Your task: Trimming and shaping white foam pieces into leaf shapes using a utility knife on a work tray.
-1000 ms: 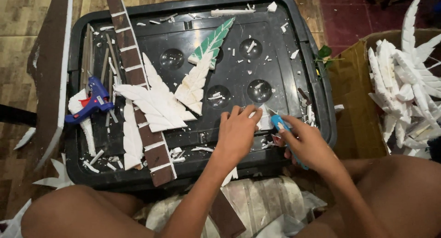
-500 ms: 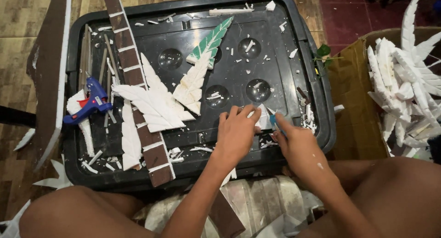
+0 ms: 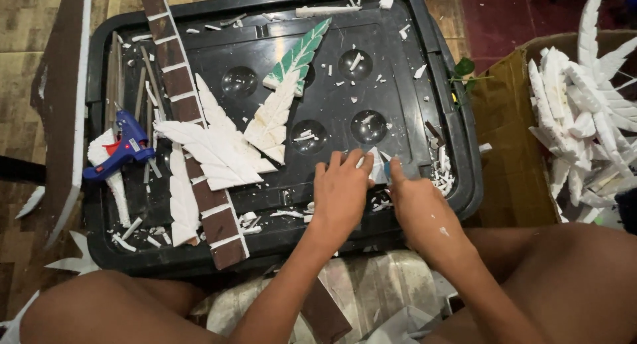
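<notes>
A brown cardboard box (image 3: 511,138) full of white foam leaf shapes (image 3: 584,112) stands off the right edge of a black plastic bin lid (image 3: 438,72); a blue glue gun (image 3: 123,148) lies near the lid's left edge; near the front right edge, a small white foam piece (image 3: 376,168) sits under the fingertips of the left hand (image 3: 342,195), pressed flat, fingers spread; the right hand (image 3: 415,205), just beside, closes its grip on a small blue tool (image 3: 387,168) touching the piece.

The left hand (image 3: 342,195) lies palm down, fingers spread and pointing forward. Just beside it, the right hand (image 3: 415,205) is curled, forefinger stretched forward. Both forearms reach in from below.
</notes>
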